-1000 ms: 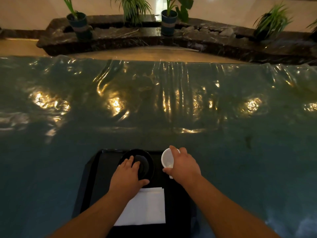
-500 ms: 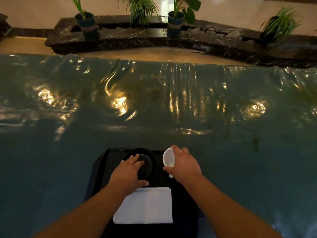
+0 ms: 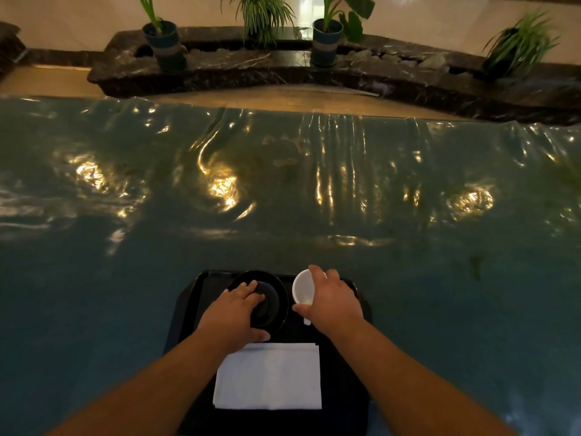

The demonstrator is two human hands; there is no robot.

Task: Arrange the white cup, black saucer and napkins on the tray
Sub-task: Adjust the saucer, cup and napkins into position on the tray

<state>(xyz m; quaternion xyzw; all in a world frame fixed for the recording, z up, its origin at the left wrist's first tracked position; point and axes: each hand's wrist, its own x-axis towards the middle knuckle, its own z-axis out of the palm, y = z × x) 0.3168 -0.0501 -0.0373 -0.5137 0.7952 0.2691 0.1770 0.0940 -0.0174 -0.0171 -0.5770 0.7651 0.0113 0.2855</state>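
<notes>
A black tray point(image 3: 188, 313) lies at the near edge of the table. On its far left stands the black saucer point(image 3: 276, 297), with my left hand point(image 3: 234, 316) resting flat on its near left part. At the tray's far right my right hand point(image 3: 333, 302) grips the white cup point(image 3: 302, 288), which is tilted with its mouth towards the saucer. A stack of white napkins point(image 3: 268, 377) lies flat on the near half of the tray, just behind my left hand.
The table point(image 3: 283, 199) is covered with wrinkled teal plastic that reflects lights. Beyond its far edge runs a dark marble planter ledge point(image 3: 251, 67) with several potted plants point(image 3: 163, 39).
Both hands keep their hold on the saucer and the cup. The head camera has shifted, so the tray appears further right in the frame.
</notes>
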